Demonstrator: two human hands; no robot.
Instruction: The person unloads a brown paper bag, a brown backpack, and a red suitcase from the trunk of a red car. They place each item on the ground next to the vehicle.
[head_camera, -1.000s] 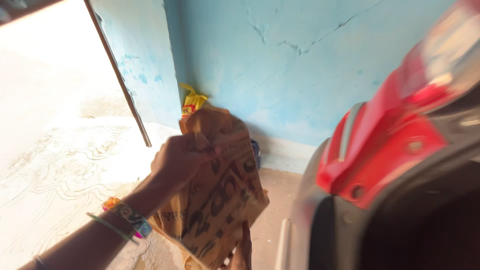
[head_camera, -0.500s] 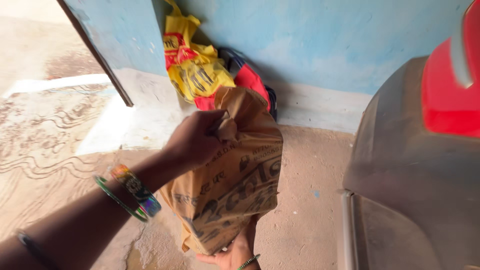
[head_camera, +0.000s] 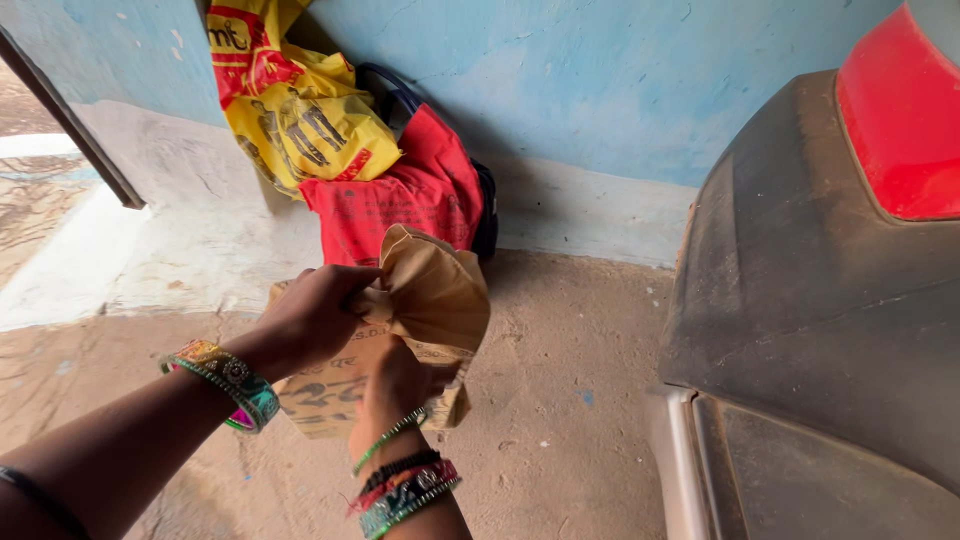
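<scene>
A brown paper-like sack with dark printed lettering (head_camera: 420, 310) is held just above the dusty earthen floor (head_camera: 560, 400), right in the middle of the view. The left hand (head_camera: 315, 315) is closed on the bunched top of the sack at about 9 o'clock, its grip wrapped tight round the crumpled neck. The right hand (head_camera: 400, 385) is clamped on the sack from 6 o'clock, fingers curled into the fold. Bright bangles are worn on both wrists. At 12 o'clock from the sack, a yellow cloth bag with red trim (head_camera: 295, 110) and a red cloth bag (head_camera: 420, 195) are leaned against the pale blue plastered wall (head_camera: 600, 80). Off at 3 o'clock, a dusty grey-and-red vehicle body (head_camera: 820, 280) is seen.
</scene>
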